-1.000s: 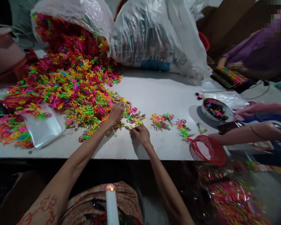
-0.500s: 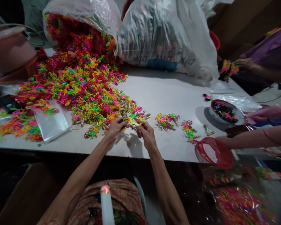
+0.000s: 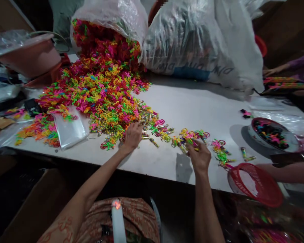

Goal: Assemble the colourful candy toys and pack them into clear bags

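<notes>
A large heap of small bright plastic toys point(image 3: 101, 91), many with ring-shaped parts, spreads over the white table point(image 3: 182, 104). My left hand point(image 3: 133, 135) is at the heap's lower right edge, fingers curled down among short clear tubes with coloured contents; what they pinch is hidden. One such tube point(image 3: 154, 143) lies just right of it. My right hand point(image 3: 200, 155) is closed, thumb and fingers pinching a small plastic toy at a little cluster of toys point(image 3: 186, 135). Another toy cluster point(image 3: 221, 152) sits farther right, near two loose tubes point(image 3: 244, 153).
Behind the heap are an open plastic bag point(image 3: 111, 13) spilling toys and a full white sack point(image 3: 197, 44). Clear plastic sleeves point(image 3: 70, 130) lie left. On the right stand a red basket point(image 3: 258, 185) and a bowl of dark pieces point(image 3: 271, 135). Another person's arm point(image 3: 291, 172) reaches in there.
Both hands met over a toy half a second ago. Since then my right hand has carried it right to the cluster, and my left has returned to the heap's edge. The view has turned left.
</notes>
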Tool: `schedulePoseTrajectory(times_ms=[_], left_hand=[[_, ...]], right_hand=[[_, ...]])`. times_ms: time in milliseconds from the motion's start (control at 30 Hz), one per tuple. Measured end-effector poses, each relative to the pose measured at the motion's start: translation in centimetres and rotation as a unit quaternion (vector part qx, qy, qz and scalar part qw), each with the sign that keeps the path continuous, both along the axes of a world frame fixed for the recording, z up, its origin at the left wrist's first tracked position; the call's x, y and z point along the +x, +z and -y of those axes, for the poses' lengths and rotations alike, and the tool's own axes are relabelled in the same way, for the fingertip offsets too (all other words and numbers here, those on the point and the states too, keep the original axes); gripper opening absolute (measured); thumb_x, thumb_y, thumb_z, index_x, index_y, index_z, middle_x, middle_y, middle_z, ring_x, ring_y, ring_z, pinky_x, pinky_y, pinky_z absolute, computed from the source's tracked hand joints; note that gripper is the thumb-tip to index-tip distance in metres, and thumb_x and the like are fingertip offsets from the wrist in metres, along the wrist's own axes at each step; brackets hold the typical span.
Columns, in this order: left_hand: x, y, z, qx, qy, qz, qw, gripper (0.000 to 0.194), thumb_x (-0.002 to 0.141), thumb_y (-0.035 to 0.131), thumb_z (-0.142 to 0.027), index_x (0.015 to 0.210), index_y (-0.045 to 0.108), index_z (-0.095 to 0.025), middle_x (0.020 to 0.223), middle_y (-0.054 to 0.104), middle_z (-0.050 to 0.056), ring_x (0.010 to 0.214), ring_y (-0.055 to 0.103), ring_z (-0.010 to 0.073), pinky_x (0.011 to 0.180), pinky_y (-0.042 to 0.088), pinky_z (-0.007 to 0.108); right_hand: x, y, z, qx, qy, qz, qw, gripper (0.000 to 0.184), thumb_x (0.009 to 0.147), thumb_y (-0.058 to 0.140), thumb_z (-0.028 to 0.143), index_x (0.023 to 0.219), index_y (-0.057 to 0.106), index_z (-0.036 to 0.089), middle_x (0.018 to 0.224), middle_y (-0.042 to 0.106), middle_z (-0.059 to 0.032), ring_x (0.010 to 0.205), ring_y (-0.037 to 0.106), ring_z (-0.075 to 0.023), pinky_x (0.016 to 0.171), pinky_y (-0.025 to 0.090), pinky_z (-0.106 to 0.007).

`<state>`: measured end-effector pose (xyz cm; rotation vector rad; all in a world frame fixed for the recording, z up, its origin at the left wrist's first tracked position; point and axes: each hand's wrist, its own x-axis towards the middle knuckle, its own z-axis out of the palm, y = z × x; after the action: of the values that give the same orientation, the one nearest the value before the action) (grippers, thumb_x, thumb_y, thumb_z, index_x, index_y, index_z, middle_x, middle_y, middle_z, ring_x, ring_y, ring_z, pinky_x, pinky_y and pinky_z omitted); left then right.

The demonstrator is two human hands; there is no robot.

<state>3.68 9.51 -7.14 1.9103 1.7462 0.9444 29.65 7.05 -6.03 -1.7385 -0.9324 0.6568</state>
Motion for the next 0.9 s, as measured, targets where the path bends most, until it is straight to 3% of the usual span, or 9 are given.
schedulePoseTrajectory(times_ms=[133,233,367,433,533,600,733,800,900], left_hand=[[-2.4,0.0,-3.5,0.011,-0.010,-0.082,0.996,0.032,0.084,0.047,-0.012,0.110,0.065,-0.018,0.116,0.063,0.016,0.122,0.047,0.0325,0.107,0.027,0.055],[-2.8,0.4,-4.4,0.009,-0.004,-0.076,0.997,0.025,0.083,0.050,-0.013,0.102,0.065,-0.019,0.114,0.064,0.014,0.120,0.049,0.0302,0.107,0.029,0.051],[-2.9,2.0,-2.9,-0.003,0.056,0.102,0.993,0.013,0.084,0.057,-0.028,0.092,0.061,-0.019,0.098,0.066,0.009,0.098,0.061,0.0232,0.087,0.045,0.036],[-2.6,2.5,-1.4,-0.047,0.059,0.267,0.961,0.021,0.081,0.061,-0.036,0.091,0.057,-0.018,0.088,0.066,0.004,0.076,0.063,0.0168,0.067,0.047,0.027],[-1.8,2.6,1.2,-0.154,0.037,0.460,0.874,0.036,0.074,0.069,-0.043,0.094,0.054,-0.017,0.078,0.064,0.000,0.049,0.054,0.0087,0.046,0.037,0.021],[-1.6,2.6,2.6,-0.213,0.012,0.537,0.817,0.041,0.073,0.070,-0.040,0.104,0.056,-0.017,0.076,0.064,0.000,0.046,0.052,0.0075,0.043,0.036,0.020],[-2.6,2.7,4.3,-0.302,-0.059,0.643,0.701,0.043,0.070,0.067,-0.022,0.112,0.063,-0.016,0.087,0.069,0.003,0.062,0.061,0.0100,0.057,0.048,0.022],[-3.2,2.7,4.7,-0.321,-0.063,0.652,0.684,0.043,0.066,0.069,-0.013,0.109,0.067,-0.015,0.085,0.070,0.003,0.065,0.062,0.0086,0.061,0.048,0.019],[-3.5,2.0,5.3,-0.334,-0.040,0.647,0.684,0.046,0.064,0.075,-0.008,0.109,0.068,-0.014,0.077,0.070,0.000,0.062,0.060,0.0061,0.060,0.046,0.017]], right_hand=[[-3.3,-0.9,0.8,-0.022,0.140,-0.122,0.982,0.039,0.050,0.080,0.047,0.072,0.067,0.017,0.063,0.064,-0.0022,0.052,0.060,-0.0163,0.053,0.050,-0.032],[-6.6,-2.0,1.7,-0.054,0.203,-0.139,0.968,0.037,0.049,0.083,0.044,0.069,0.068,0.017,0.062,0.065,-0.0025,0.055,0.060,-0.0163,0.052,0.048,-0.030],[-9.7,-1.8,2.2,-0.048,0.204,-0.251,0.945,0.035,0.057,0.080,0.046,0.074,0.069,0.018,0.059,0.064,-0.0004,0.050,0.056,-0.0126,0.050,0.046,-0.028],[-11.2,-1.0,2.0,-0.024,0.196,-0.322,0.926,0.033,0.059,0.080,0.044,0.078,0.068,0.020,0.063,0.066,0.0002,0.050,0.055,-0.0114,0.051,0.047,-0.028],[-13.4,0.1,1.5,0.012,0.191,-0.353,0.916,0.030,0.058,0.080,0.040,0.078,0.068,0.021,0.067,0.066,0.0011,0.051,0.057,-0.0110,0.053,0.047,-0.027],[-14.4,0.3,1.3,0.016,0.207,-0.333,0.920,0.028,0.058,0.079,0.039,0.076,0.068,0.020,0.063,0.064,0.0023,0.050,0.055,-0.0107,0.052,0.045,-0.026],[-14.4,0.0,1.6,-0.008,0.232,-0.307,0.923,0.026,0.060,0.077,0.039,0.074,0.068,0.019,0.056,0.060,0.0038,0.046,0.050,-0.0088,0.048,0.039,-0.025],[-14.0,-0.2,1.8,-0.024,0.243,-0.316,0.917,0.027,0.059,0.076,0.039,0.075,0.069,0.019,0.058,0.060,0.0036,0.046,0.049,-0.0083,0.047,0.038,-0.024],[-13.9,-0.1,2.0,-0.021,0.256,-0.289,0.922,0.026,0.060,0.075,0.040,0.074,0.069,0.018,0.055,0.058,0.0041,0.045,0.047,-0.0083,0.047,0.038,-0.024]])
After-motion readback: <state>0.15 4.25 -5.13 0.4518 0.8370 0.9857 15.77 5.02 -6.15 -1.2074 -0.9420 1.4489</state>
